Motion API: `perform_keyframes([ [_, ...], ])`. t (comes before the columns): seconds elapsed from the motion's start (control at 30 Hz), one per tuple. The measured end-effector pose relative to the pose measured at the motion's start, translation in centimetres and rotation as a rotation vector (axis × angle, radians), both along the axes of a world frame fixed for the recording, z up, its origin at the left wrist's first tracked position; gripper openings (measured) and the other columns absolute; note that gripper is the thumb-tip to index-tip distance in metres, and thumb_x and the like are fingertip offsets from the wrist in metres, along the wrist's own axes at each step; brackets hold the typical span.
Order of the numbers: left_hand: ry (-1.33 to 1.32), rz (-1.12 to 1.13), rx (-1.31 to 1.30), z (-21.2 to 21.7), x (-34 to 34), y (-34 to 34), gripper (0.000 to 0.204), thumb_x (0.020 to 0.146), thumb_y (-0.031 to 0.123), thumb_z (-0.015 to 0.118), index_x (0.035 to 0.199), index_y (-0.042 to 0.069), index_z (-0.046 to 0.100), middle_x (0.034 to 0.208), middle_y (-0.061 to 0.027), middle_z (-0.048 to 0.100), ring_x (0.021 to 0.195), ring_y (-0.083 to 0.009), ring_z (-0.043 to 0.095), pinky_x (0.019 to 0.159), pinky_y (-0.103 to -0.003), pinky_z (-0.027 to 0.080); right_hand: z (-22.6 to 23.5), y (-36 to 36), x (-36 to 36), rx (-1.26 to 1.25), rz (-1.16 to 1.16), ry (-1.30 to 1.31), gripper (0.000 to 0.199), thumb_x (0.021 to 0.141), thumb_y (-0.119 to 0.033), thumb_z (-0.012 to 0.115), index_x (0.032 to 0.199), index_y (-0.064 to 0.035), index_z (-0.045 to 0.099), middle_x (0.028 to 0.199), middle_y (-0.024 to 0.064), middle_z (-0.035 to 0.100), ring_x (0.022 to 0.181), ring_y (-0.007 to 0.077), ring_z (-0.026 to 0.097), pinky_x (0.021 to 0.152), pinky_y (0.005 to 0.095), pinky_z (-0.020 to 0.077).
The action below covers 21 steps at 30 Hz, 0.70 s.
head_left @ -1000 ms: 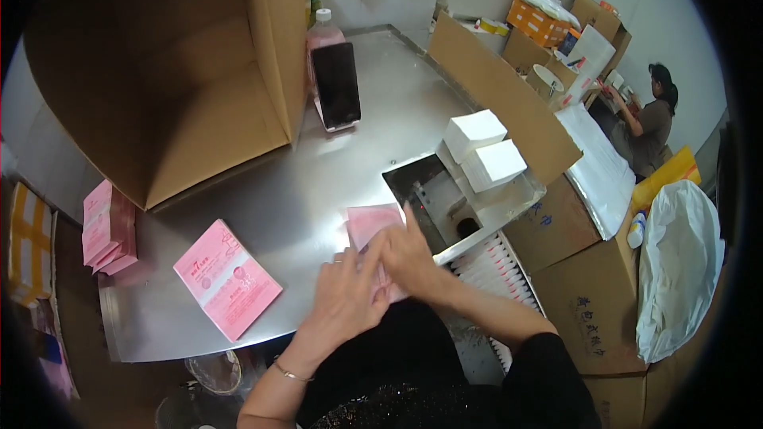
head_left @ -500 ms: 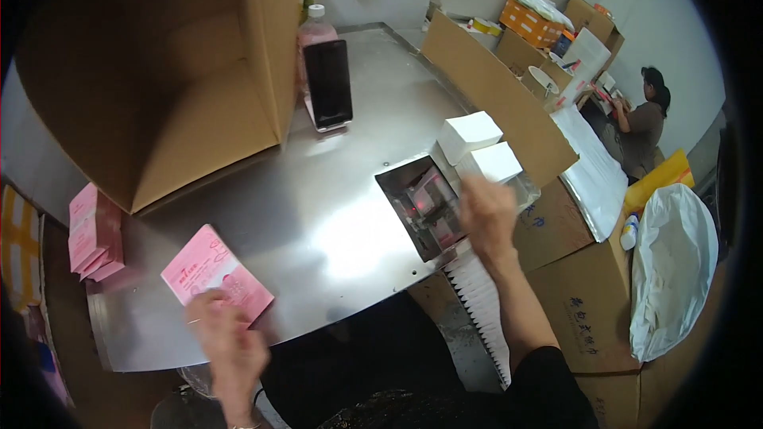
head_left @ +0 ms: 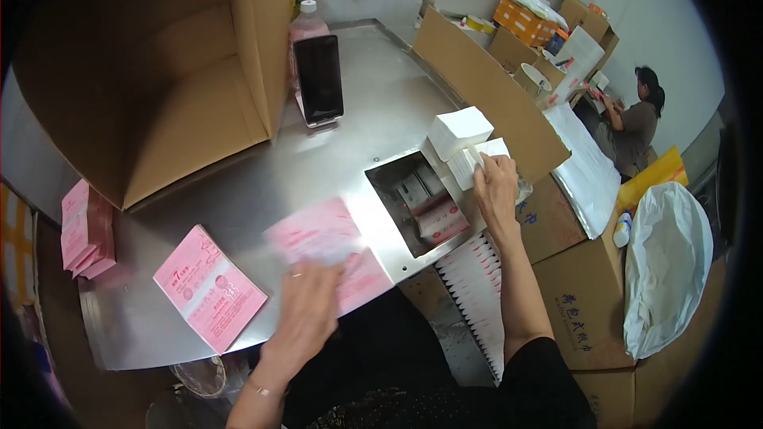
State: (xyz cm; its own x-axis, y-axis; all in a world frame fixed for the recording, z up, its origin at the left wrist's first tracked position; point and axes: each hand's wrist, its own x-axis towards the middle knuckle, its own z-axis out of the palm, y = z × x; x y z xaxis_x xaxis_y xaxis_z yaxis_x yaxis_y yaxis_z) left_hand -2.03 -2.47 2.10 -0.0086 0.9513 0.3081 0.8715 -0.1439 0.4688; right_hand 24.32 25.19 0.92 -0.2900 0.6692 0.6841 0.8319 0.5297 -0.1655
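My left hand [head_left: 306, 306] is closed on a pink printed sheet [head_left: 318, 230], smeared by motion, above the steel table between a flat pile of similar pink sheets [head_left: 211, 290] and a rectangular opening in the tabletop. Inside that opening [head_left: 393, 179] there are metal parts, a small red light and a pink-printed piece [head_left: 443, 221]. My right hand [head_left: 498, 191] is beyond the opening's right side, its fingers closed on the near one of two white stacks of folded paper [head_left: 461, 171]. The other white stack [head_left: 459, 131] stands just behind it.
A large open carton [head_left: 199, 127] stands at the left. A phone on a stand [head_left: 319, 79] leans before a bottle [head_left: 308, 20]. Pink packs [head_left: 86, 230] lie at the left edge. White pieces in a row [head_left: 474, 302] run below the opening. A person [head_left: 636, 123] sits far right.
My left hand has moved right from the pink pile and now carries a pink sheet. My right hand has come down onto the near white stack. A pink-printed piece now shows in the opening.
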Motion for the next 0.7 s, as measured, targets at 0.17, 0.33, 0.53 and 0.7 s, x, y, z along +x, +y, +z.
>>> perform_keyframes([
  [0.17,-0.034,-0.077,0.109,-1.9,2.1,2.1,0.044,0.078,-0.002,0.065,0.121,0.000,0.058,0.108,-0.0169,0.053,0.100,-0.0334,0.050,0.084,-0.043,0.040,0.2,-3.5,-3.3,0.199,0.274,-0.014,0.037,0.082,0.002,0.056,0.118,0.0022,0.063,0.112,0.0196,0.065,0.104,0.0392,0.061,0.090,0.0499,0.0465],
  [0.33,0.059,0.148,0.024,-2.4,-0.4,1.1,0.080,0.065,0.037,0.082,0.130,0.001,0.055,0.149,-0.0266,0.038,0.134,-0.0453,0.038,0.104,-0.057,0.032,-1.0,-18.8,-8.1,0.003,1.046,-0.218,0.032,0.083,-0.015,0.063,0.110,0.0020,0.066,0.114,0.0169,0.063,0.110,0.0341,0.062,0.106,0.0692,0.0324],
  [0.53,0.185,0.316,0.101,-1.7,2.1,3.1,0.078,0.070,0.039,0.078,0.135,0.002,0.054,0.154,-0.0278,0.033,0.140,-0.0481,0.032,0.109,-0.058,0.027,-1.4,-14.3,-14.5,-0.198,0.711,-0.437,0.029,0.079,-0.011,0.062,0.104,0.0035,0.063,0.105,0.0191,0.062,0.099,0.0317,0.061,0.109,0.0670,0.0292],
  [0.7,0.223,0.195,0.052,-2.0,-0.2,1.8,0.063,0.076,0.036,0.072,0.130,0.006,0.061,0.147,-0.0219,0.045,0.132,-0.0455,0.042,0.104,-0.055,0.033,0.6,-10.5,-8.6,0.003,0.558,-0.124,0.033,0.073,-0.002,0.059,0.106,0.0007,0.060,0.103,0.0188,0.062,0.097,0.0412,0.062,0.090,0.0536,0.0492],
])
